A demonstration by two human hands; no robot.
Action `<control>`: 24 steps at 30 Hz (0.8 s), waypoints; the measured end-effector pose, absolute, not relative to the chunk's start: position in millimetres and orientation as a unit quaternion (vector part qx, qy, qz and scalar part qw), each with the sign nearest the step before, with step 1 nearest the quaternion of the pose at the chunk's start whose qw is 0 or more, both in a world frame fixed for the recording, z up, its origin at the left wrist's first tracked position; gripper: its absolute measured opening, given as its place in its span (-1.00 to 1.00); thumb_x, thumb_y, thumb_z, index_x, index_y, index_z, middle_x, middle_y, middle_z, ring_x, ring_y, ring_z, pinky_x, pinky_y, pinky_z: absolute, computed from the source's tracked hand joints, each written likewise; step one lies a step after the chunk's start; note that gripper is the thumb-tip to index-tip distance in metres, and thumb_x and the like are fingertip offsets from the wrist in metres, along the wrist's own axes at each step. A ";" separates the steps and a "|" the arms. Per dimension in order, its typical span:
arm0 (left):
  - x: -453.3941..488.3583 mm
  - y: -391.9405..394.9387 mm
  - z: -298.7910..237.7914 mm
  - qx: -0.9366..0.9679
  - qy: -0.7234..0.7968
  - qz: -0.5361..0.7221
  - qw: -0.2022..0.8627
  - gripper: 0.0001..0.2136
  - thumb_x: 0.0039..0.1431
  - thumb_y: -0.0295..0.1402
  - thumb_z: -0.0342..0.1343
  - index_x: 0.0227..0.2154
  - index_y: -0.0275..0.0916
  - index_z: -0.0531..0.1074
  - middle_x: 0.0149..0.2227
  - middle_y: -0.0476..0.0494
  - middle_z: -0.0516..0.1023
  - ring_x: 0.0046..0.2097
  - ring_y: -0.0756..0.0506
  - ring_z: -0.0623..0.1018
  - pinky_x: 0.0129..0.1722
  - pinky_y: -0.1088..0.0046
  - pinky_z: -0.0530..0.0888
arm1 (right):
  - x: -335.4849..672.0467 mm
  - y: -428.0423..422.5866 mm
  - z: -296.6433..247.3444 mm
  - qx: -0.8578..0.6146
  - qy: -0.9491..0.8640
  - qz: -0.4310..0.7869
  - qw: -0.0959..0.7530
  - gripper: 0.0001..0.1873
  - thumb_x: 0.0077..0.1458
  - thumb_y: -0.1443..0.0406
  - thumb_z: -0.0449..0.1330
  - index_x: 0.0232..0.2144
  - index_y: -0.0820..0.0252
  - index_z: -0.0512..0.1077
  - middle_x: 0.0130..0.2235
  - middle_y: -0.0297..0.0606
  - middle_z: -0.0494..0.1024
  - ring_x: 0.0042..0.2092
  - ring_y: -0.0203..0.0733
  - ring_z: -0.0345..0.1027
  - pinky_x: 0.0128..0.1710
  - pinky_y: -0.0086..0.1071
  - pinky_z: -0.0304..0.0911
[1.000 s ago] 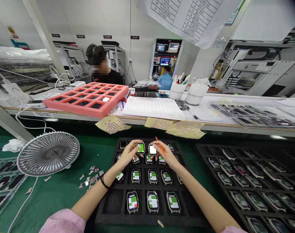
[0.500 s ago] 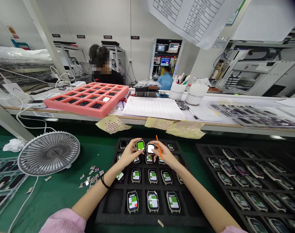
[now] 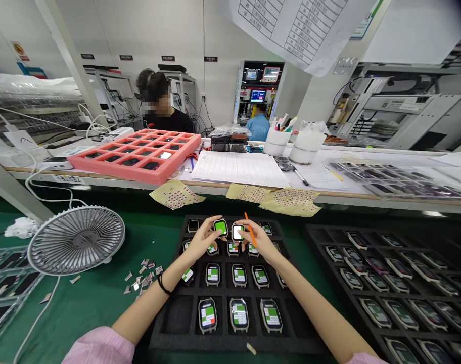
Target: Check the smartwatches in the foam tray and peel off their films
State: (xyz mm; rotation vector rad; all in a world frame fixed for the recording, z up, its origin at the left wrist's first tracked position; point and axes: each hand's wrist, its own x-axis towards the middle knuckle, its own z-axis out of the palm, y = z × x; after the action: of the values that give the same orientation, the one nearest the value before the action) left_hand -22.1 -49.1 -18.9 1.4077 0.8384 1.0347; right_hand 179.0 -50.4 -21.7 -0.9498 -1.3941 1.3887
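Observation:
My left hand grips a smartwatch with a green screen, lifted slightly over a black foam tray. My right hand holds a thin orange stick and pinches a second watch with a white screen. The two watches are close together but apart. Several more watches with green-and-white screen labels sit in the tray's slots, and my hands hide part of its upper rows. Another black tray of watches lies to my right.
A green mat holds a grey desk fan and scattered film scraps to my left. Beyond it, a bench carries a pink foam tray and a paper form. A person in black sits beyond the bench.
Both held watches have shifted slightly up the picture and the orange stick stands steeper. The person beyond the bench has moved their head a little.

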 end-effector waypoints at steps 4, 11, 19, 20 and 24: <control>-22.1 -49.3 -19.2 0.610 0.367 0.438 0.549 -0.50 0.08 -0.15 0.16 0.06 -0.18 0.22 -0.06 -0.25 0.39 -0.30 -0.08 0.55 -0.60 0.59 0.36 | 179.4 -52.2 -19.4 -0.404 -0.559 0.551 0.470 -0.73 0.01 0.10 0.23 -0.27 0.11 0.38 -0.41 -0.37 0.39 -0.57 -0.28 0.39 -0.67 -0.42 0.23; -21.9 -50.9 -18.6 0.625 0.373 0.443 0.523 -0.53 0.04 -0.23 0.21 -0.01 -0.20 0.25 -0.18 -0.13 0.41 -0.35 0.00 0.46 -0.42 0.51 0.46 | 179.4 -49.7 -21.3 -0.433 -0.552 0.533 0.473 -0.71 -0.04 0.10 0.27 -0.32 0.13 0.38 -0.49 -0.44 0.33 -0.63 -0.31 0.36 -0.74 -0.48 0.07; -23.2 -49.0 -22.5 0.628 0.374 0.442 0.520 -0.52 0.06 -0.21 0.19 0.02 -0.17 0.22 -0.11 -0.16 0.40 -0.31 -0.03 0.48 -0.45 0.52 0.46 | 179.2 -48.4 -27.7 -0.374 -0.576 0.556 0.468 -0.56 -0.14 0.21 0.35 -0.18 0.08 0.32 -0.29 -0.34 0.41 -0.43 -0.23 0.47 -0.66 -0.48 0.23; -23.2 -49.0 -22.6 0.627 0.375 0.443 0.520 -0.52 0.05 -0.21 0.20 0.02 -0.16 0.22 -0.11 -0.16 0.41 -0.31 -0.03 0.48 -0.45 0.52 0.46 | 179.3 -48.3 -28.2 -0.375 -0.577 0.555 0.467 -0.55 -0.15 0.23 0.36 -0.18 0.08 0.32 -0.29 -0.35 0.41 -0.43 -0.24 0.47 -0.65 -0.48 0.23; -22.8 -49.8 -21.2 0.621 0.377 0.440 0.528 -0.52 0.04 -0.23 0.20 0.01 -0.17 0.21 -0.09 -0.16 0.41 -0.29 -0.03 0.49 -0.40 0.49 0.49 | 179.7 -47.2 -27.6 -0.405 -0.557 0.549 0.474 -0.55 -0.22 0.26 0.40 -0.23 0.09 0.35 -0.38 -0.41 0.41 -0.52 -0.29 0.41 -0.70 -0.51 0.13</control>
State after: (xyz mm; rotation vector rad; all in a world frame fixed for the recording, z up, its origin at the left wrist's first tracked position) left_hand -22.8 -49.8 -21.2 1.4830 0.9015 1.0513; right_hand 179.7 -47.2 -27.6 -0.9897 -1.3637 1.3428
